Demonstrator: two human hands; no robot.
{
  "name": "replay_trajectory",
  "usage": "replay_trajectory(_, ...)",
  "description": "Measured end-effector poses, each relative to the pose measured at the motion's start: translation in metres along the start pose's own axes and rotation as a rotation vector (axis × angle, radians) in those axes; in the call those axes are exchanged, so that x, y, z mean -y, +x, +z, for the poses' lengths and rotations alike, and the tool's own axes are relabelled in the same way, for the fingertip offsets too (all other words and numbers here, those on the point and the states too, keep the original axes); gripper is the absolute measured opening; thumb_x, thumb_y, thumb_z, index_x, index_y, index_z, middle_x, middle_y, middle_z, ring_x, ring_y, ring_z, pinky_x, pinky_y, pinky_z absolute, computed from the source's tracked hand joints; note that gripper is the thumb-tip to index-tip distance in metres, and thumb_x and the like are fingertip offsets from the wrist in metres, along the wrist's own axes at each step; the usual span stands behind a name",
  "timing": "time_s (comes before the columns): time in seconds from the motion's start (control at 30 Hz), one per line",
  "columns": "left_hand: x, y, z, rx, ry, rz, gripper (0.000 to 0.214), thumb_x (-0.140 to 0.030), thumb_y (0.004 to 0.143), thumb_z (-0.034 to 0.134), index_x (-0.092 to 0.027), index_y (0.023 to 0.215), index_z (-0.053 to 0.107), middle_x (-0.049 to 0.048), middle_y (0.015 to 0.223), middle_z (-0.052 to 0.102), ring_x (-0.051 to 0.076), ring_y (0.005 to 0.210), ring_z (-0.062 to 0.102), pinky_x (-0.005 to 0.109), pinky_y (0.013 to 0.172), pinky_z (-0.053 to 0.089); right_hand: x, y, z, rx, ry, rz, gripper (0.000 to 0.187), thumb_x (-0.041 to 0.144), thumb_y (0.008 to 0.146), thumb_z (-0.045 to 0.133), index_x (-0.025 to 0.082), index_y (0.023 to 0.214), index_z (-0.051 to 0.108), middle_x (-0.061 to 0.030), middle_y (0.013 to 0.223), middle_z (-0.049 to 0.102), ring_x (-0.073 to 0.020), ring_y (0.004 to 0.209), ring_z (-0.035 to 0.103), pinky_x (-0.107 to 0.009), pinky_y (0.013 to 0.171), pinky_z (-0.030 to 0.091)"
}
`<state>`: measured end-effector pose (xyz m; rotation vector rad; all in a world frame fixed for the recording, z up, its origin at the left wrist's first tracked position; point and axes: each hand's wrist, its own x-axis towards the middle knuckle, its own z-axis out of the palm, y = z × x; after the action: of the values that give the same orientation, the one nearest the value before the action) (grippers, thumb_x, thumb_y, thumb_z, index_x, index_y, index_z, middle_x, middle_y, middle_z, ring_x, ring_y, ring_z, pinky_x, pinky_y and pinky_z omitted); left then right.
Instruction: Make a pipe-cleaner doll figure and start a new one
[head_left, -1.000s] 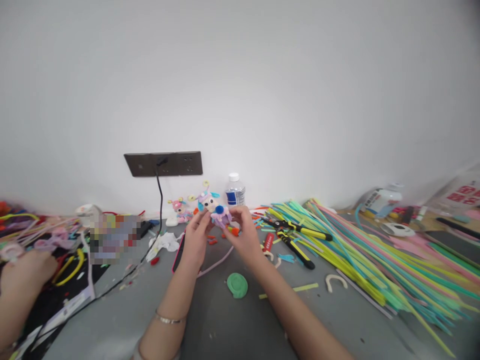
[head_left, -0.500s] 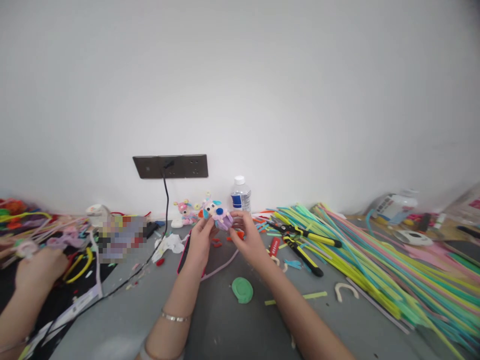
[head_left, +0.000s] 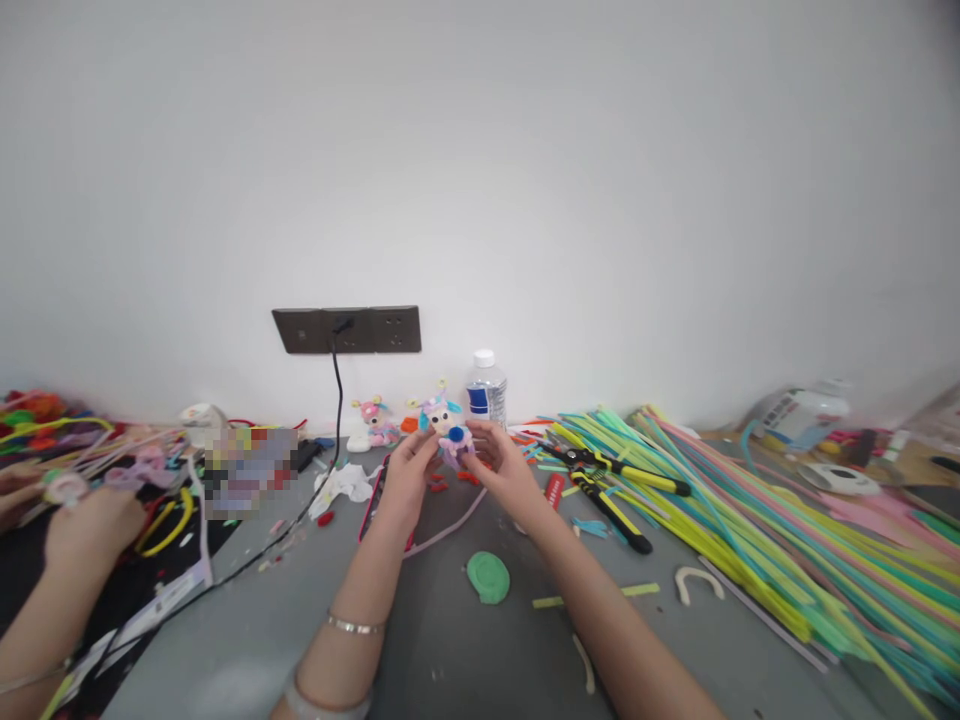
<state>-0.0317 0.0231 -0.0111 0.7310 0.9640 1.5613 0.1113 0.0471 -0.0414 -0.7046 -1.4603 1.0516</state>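
Between my two hands is a small pipe-cleaner doll (head_left: 453, 440), pale purple and pink, with blue ears, dark eyes and a round dark-blue piece at its front. My left hand (head_left: 411, 470) grips its left side with fingers and thumb. On the other side, my right hand (head_left: 504, 472) has its fingers closed on the doll's edge. A similar pink figure (head_left: 373, 420) stands behind, near the wall. Under my hands lies a pink-edged phone (head_left: 373, 510), partly covered by my left forearm. A pale purple pipe cleaner (head_left: 450, 528) curves across it.
A water bottle (head_left: 487, 385) stands by the wall. On the right are yellow-black pliers (head_left: 611, 500) and a wide bundle of pipe cleaners (head_left: 720, 520). A green clay disc (head_left: 488, 578) lies in front. At left, another person's hand (head_left: 94, 525) works beside a black cable (head_left: 274, 545).
The doll has been tilted and turned in my hands, its blue front piece now lower. The view has shifted slightly left. At left, the other person's second hand has come into view.
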Motion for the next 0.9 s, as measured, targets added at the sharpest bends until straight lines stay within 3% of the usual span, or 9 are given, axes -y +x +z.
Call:
replay_trajectory(0.2,0.002,0.001,0.001,-0.023,-0.005,-0.002,0.038,-0.032,0.054,0.088,-0.016,0.085,0.073,0.0033,0.085,0.073,0.013,0.072,0.064,0.024,0.067,0.049,0.0,-0.001,0.002,0.013,0.016,0.062,0.041,0.03,0.075,0.071,0.023,0.113,0.057,-0.0073,0.111,0.069,-0.0199,0.093,0.07,-0.036,0.083,0.057)
replay_trajectory(0.4,0.0,0.0,0.003,-0.025,-0.008,0.036,0.038,-0.032,0.055,0.087,-0.016,0.085,0.071,0.0029,0.085,0.073,0.013,0.072,0.065,0.026,0.071,0.05,0.003,-0.001,-0.001,-0.032,-0.04,0.127,0.044,0.036,0.073,0.074,0.021,0.112,0.06,-0.0066,0.102,0.07,-0.0197,0.086,0.068,-0.035,0.076,0.056)
replay_trajectory(0.6,-0.001,0.001,0.003,-0.007,-0.036,0.027,0.04,-0.031,0.056,0.086,-0.015,0.088,0.069,0.0012,0.08,0.071,0.012,0.068,0.064,0.023,0.066,0.049,0.011,-0.001,0.001,0.067,0.158,0.369,0.043,0.048,0.064,0.082,0.017,0.091,0.068,-0.0031,0.079,0.072,-0.0198,0.074,0.066,-0.032,0.069,0.051)
replay_trajectory(0.7,-0.001,0.002,0.003,-0.008,-0.052,0.021,0.044,-0.032,0.054,0.087,-0.014,0.089,0.067,0.001,0.074,0.071,0.012,0.062,0.063,0.022,0.061,0.048,0.013,-0.003,0.004,0.048,0.257,0.471,0.044,0.047,0.059,0.086,0.015,0.086,0.072,-0.0038,0.075,0.073,-0.0179,0.069,0.065,-0.029,0.065,0.046)
replay_trajectory(0.9,0.001,0.002,0.003,-0.002,-0.051,0.045,0.044,-0.037,0.055,0.088,-0.016,0.088,0.069,0.0016,0.078,0.072,0.013,0.067,0.065,0.023,0.065,0.05,0.015,-0.004,0.005,0.005,0.383,0.521,0.045,0.044,0.053,0.09,0.015,0.083,0.073,-0.003,0.074,0.071,-0.0151,0.068,0.063,-0.027,0.065,0.044)
